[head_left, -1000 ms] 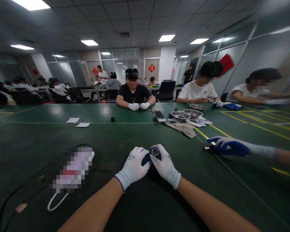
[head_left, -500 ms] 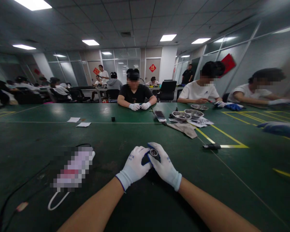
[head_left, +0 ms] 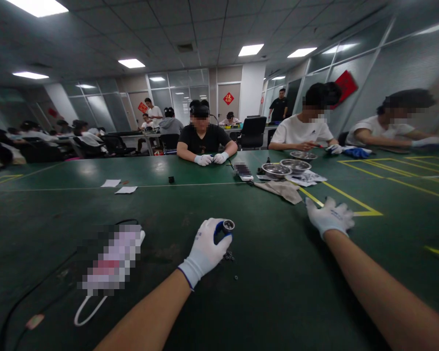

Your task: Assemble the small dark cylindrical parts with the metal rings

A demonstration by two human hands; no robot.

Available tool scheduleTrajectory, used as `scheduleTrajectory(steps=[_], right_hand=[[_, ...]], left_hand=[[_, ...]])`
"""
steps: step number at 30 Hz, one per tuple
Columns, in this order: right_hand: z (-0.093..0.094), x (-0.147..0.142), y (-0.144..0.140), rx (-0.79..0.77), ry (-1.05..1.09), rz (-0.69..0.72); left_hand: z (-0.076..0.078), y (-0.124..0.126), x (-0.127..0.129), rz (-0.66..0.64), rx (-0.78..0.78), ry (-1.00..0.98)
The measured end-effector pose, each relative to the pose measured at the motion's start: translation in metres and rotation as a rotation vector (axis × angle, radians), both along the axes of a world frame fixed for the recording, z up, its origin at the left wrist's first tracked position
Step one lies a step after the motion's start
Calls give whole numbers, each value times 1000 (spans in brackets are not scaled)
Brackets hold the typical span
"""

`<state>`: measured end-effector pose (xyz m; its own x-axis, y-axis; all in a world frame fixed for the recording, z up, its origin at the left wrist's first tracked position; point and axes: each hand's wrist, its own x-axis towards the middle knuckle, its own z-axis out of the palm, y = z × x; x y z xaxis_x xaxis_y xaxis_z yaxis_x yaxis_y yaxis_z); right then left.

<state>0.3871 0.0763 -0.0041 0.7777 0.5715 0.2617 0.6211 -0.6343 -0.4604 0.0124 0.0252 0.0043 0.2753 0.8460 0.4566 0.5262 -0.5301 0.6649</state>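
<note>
My gloved left hand point(head_left: 207, 246) is closed around a short dark cylinder with a metal rim point(head_left: 229, 225), its round end facing up. Just below that hand, several small rings or nuts point(head_left: 229, 256) lie on the green table point(head_left: 278, 292), and a single one sits a little nearer me. Off to the right, my gloved right hand point(head_left: 331, 218) is palm down at the table with its fingers spread, beside the yellow tape corner. The black object seen there before is hidden, apparently beneath this hand.
A blurred-out phone-like item point(head_left: 113, 258) with a white loop and a cable lies at left. Metal bowls point(head_left: 276, 170), a grey cloth point(head_left: 283, 191) and papers point(head_left: 307, 178) stand ahead right. A person point(head_left: 205, 139) sits opposite; two others sit at right.
My right hand has let go of the cylinder and moved right, over the black object's place. My left hand keeps its hold. The small rings beneath have come into view.
</note>
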Motion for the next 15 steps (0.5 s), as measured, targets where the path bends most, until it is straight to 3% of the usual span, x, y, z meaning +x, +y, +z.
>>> scheduleTrajectory(steps=[2, 9, 15], right_hand=[[-4, 10, -1, -49, 60, -28], [-8, 6, 1, -163, -44, 110], [-21, 7, 3, 137, -48, 215]], left_hand=[[0, -1, 1, -18, -1, 10], [1, -1, 1, -24, 4, 14], [-6, 9, -2, 55, -16, -2]])
